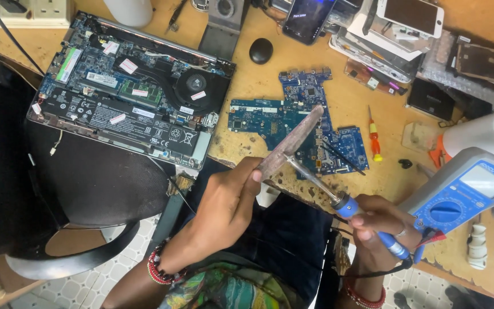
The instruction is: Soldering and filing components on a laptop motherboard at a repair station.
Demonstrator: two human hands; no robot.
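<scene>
My left hand (224, 200) grips a flat, rusty metal file (291, 141) that slants up to the right. A blue-handled soldering iron (354, 213) is held in my right hand (379, 232), and its metal tip (310, 174) lies against the underside of the file. Both tools hover over the near edge of the wooden workbench (367, 166), just in front of a blue circuit board (307, 114). Beaded bracelets circle both wrists.
An opened laptop (127, 94) with its innards exposed lies at the left, partly over a black chair (92, 189). A blue-grey multimeter (464, 191) sits by my right hand. A small screwdriver (374, 136), phones (310, 17), a black disc and a white cup (490, 134) crowd the bench.
</scene>
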